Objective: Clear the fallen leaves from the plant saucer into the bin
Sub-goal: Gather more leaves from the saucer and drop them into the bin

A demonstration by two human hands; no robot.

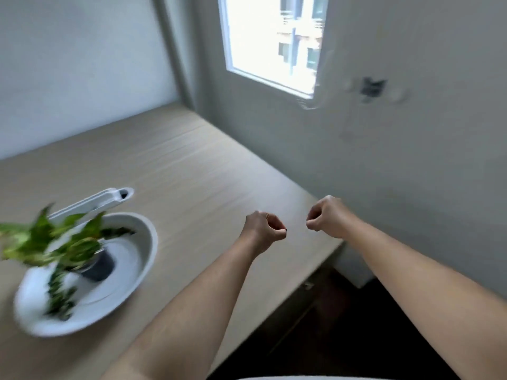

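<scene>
fallen leaves (61, 296) lie as a dark green streak inside the white plant saucer (142, 259), from the small dark pot (100, 266) toward the saucer's near-left rim; a second dark patch (118, 231) sits at the far rim. saucer stands toward the left edge of the tabletop (192, 165), plant (52, 237) leaning left out of the pot. judged: leaves light, limp, likely brittle or damp-stuck to glazed surface; best pinched singly or swept together with fingertips, taking care not to tip the pot. white long-handled object (93, 202) lies just beyond the saucer, touching or nearly so; cannot tell what it is. left hand (264, 233) curled nearly closed over the tabletop's right part, a tiny dark speck at the fingertips, too small to name. right hand (326, 218) also curled, thumb to forefinger, near the tabletop's right edge; cannot tell if it holds anything. both hands well apart from the saucer. no bin in view; dark floor (315, 325) below the right edge shows none. heavy motion blur over plant and saucer, leaf count unreadable
</scene>
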